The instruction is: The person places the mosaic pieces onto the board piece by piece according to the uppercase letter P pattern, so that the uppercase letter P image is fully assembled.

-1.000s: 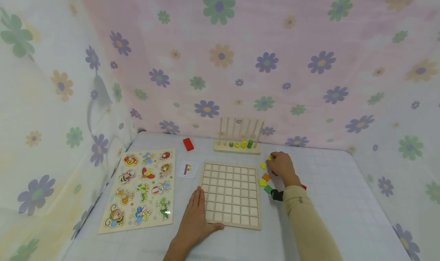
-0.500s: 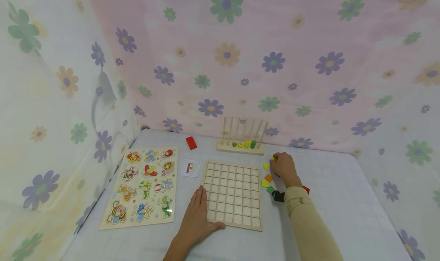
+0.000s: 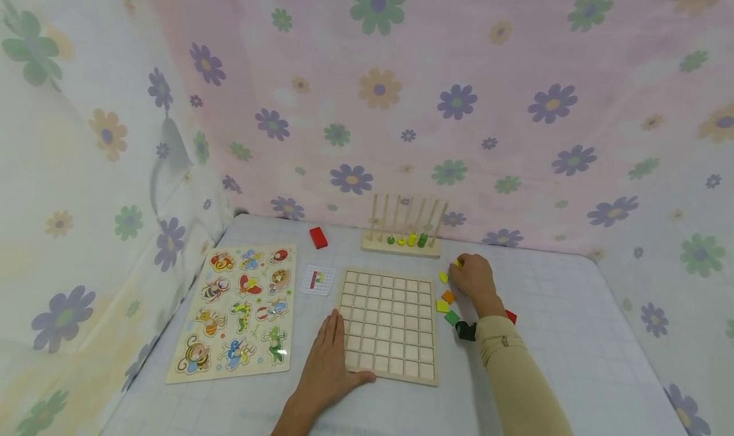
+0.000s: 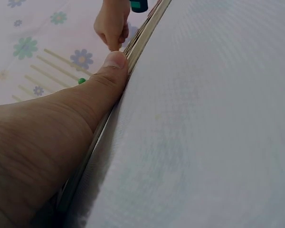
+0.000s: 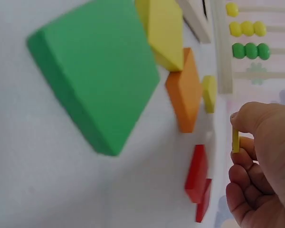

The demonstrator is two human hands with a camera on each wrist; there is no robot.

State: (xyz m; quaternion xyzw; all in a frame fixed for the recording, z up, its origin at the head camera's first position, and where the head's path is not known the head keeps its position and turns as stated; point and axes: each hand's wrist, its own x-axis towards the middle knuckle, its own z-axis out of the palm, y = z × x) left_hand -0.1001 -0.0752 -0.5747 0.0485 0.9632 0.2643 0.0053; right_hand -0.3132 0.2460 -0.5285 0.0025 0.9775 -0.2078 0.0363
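Note:
In the head view, my left hand point(image 3: 325, 366) rests at the lower left corner of a wooden grid board point(image 3: 390, 326). Its fingers lie straight along the left edge, and the thumb reaches along the near edge, as the thumb point(image 4: 107, 78) in the left wrist view also shows. Beyond the board's right side, my right hand point(image 3: 474, 280) pinches a thin yellow tile point(image 5: 235, 139) between thumb and forefinger. Near it on the table lie a green tile point(image 5: 95, 71), a yellow tile point(image 5: 166, 35), an orange tile point(image 5: 187, 92), a smaller yellow piece point(image 5: 209, 94) and red tiles point(image 5: 197, 175).
A wooden peg rack point(image 3: 400, 248) with green and yellow beads stands behind the board. To the left lie a small pattern card point(image 3: 318, 280), an insect puzzle board point(image 3: 235, 315) and a red block point(image 3: 318, 238). Flowered cloth point(image 3: 401, 104) hangs behind the table.
The right hand's fingers have drawn in on the yellow tile at nearly the same spot. My left hand keeps its place on the board. The head view has shifted slightly.

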